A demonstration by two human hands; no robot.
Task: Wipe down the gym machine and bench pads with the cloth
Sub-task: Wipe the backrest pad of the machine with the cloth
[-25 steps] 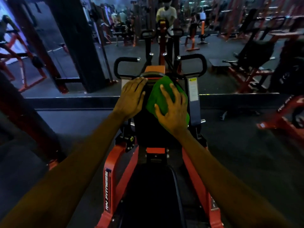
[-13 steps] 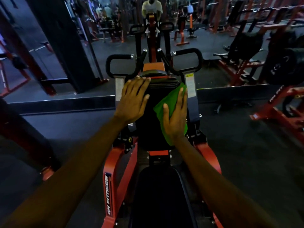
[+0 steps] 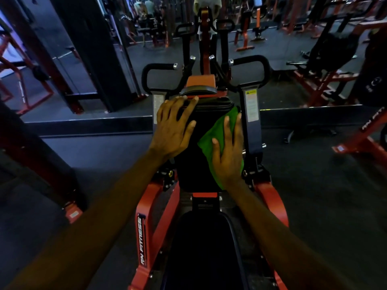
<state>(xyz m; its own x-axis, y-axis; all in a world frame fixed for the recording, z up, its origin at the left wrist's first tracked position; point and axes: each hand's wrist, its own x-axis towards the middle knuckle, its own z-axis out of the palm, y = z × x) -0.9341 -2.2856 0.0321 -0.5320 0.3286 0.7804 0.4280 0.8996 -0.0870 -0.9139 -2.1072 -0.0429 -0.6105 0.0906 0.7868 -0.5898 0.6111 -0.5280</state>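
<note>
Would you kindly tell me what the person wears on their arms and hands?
The left forearm and right forearm are bare, with no sleeves in view. The left hand and right hand are ungloved; no watch, wristband or ring shows.

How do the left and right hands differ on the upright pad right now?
The left hand lies bare on the upright pad; the right hand presses the green cloth against it. The left hand sits higher, fingertips at the pad's top edge; the right hand is lower, on the pad's right side. Both are flat with straight fingers.
</note>
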